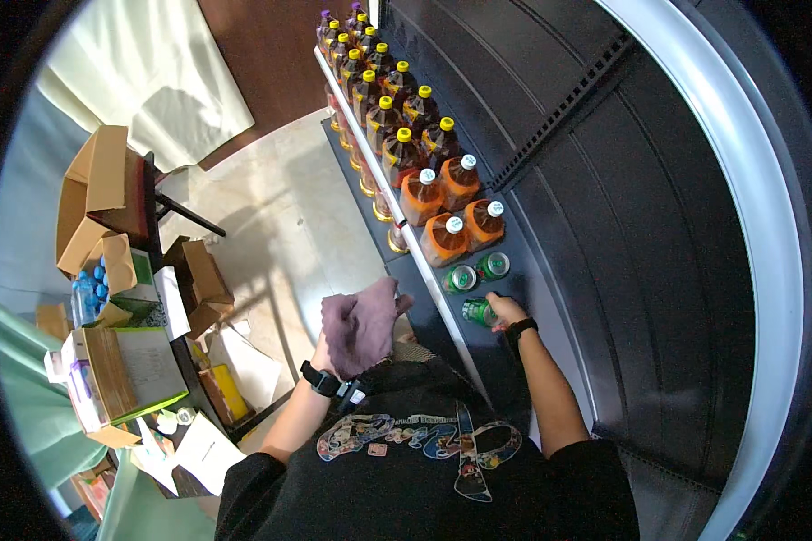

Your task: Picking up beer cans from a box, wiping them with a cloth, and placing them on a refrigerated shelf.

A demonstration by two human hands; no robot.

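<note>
A crumpled mauve cloth (361,329) is bunched in my left hand (324,354), which is closed on it and mostly covered by its folds. On the dark shelf (489,356), my right hand (508,312) grips a green can (478,312), tilted with its side turned up. Two more green cans, one on the left (460,279) and one on the right (493,265), stand upright just beyond it. Behind these are several orange-labelled bottles (446,238) with white caps, close to the cans.
Rows of dark drink bottles (402,158) with yellow caps run toward the far end. A pale rail (442,311) edges the shelf; a black ribbed wall (641,207) rises on the right. At left, a table holds cartons (144,370) and papers, with an open box (203,279) below.
</note>
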